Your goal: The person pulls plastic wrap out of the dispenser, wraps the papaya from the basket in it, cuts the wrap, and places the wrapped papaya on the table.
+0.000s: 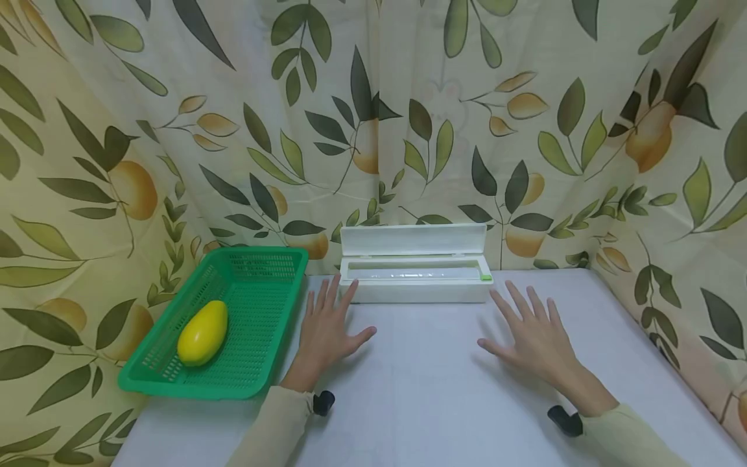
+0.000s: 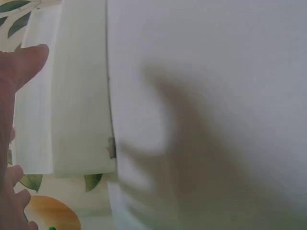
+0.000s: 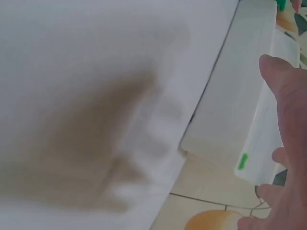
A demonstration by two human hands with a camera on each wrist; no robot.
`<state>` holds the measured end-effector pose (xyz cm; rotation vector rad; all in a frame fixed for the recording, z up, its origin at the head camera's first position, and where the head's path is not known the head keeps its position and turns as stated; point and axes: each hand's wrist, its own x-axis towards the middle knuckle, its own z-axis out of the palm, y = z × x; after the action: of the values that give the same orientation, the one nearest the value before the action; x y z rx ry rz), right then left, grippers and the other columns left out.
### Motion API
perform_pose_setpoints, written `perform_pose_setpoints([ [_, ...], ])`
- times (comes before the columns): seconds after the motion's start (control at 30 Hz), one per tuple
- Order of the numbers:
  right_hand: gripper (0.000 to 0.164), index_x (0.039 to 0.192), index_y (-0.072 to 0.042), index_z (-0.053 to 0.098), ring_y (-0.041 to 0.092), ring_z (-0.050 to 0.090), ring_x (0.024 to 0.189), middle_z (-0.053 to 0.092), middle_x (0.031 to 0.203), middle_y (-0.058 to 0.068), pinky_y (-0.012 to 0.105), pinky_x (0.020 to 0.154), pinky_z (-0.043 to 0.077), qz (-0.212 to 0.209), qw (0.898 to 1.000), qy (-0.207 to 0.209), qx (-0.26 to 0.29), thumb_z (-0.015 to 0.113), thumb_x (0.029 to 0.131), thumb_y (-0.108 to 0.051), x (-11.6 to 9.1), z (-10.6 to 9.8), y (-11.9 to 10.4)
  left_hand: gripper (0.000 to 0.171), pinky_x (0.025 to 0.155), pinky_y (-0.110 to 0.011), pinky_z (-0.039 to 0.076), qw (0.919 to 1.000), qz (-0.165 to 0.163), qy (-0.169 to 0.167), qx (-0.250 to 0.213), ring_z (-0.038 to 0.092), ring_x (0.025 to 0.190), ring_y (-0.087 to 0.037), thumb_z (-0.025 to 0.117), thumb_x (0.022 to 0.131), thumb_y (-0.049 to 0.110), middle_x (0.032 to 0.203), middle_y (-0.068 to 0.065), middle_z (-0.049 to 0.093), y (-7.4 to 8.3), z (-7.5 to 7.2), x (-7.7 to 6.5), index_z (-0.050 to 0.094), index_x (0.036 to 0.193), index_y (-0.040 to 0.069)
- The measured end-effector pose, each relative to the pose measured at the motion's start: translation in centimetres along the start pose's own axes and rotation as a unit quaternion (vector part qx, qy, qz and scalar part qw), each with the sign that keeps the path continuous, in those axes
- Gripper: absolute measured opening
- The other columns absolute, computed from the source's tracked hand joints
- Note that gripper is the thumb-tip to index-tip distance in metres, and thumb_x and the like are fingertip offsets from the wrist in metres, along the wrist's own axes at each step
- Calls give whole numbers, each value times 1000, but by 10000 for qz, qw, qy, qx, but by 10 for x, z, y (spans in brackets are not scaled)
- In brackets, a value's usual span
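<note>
Leafy curtain (image 1: 432,78) behind white table (image 1: 420,402). Green basket (image 1: 259,337), left side. White box (image 1: 415,294) on table's back edge, centre, lid (image 1: 413,240) up. Left hand (image 1: 327,332): fingers spread, over table at box's left front corner; can't tell if fingertips touch it. Right hand (image 1: 538,340): also spread, just off right front corner. Yellow fruit (image 1: 202,333) in basket. Green tab (image 1: 486,277) at box's right end.

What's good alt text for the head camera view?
A person's spread left hand and right hand hover over a white tabletop before an open white plastic-wrap dispenser. At left, a green basket holds a yellow mango-like fruit; leaf-print fabric hangs behind.
</note>
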<state>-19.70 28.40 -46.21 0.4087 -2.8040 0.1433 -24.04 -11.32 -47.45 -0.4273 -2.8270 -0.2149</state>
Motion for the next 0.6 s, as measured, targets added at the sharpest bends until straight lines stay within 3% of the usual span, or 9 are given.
perform_pose_setpoints([
  [0.1,94,157,-15,39,59,35,137,34,160,25,77,107,26,-281,9995,100,65,75,84,-61,11,-6,4,97,122,-60,13,9997,-20,-56,-225,14,156,-38,57,88,75,171,-14,16,1,-4,8,22,165,27],
  [0.23,79,154,-11,43,57,44,130,43,152,28,73,101,38,-412,9971,-158,621,75,91,-46,30,-16,12,92,121,-62,18,9985,-22,-52,-552,20,154,-39,61,91,67,169,-16,19,0,-6,20,25,164,24],
  [0.4,66,151,-5,47,55,48,129,53,142,31,71,102,39,-328,9921,-530,1091,73,96,-31,59,-29,22,85,116,-62,30,9949,217,148,-974,37,145,-42,68,93,55,164,-20,30,-3,-10,38,32,162,19],
  [0.6,55,143,1,55,48,60,118,63,130,29,64,98,47,-496,9861,-651,1446,74,96,-21,94,-35,30,78,111,-63,36,9890,378,136,-1426,45,139,-43,72,94,43,155,-20,46,-12,-14,59,39,158,12],
])
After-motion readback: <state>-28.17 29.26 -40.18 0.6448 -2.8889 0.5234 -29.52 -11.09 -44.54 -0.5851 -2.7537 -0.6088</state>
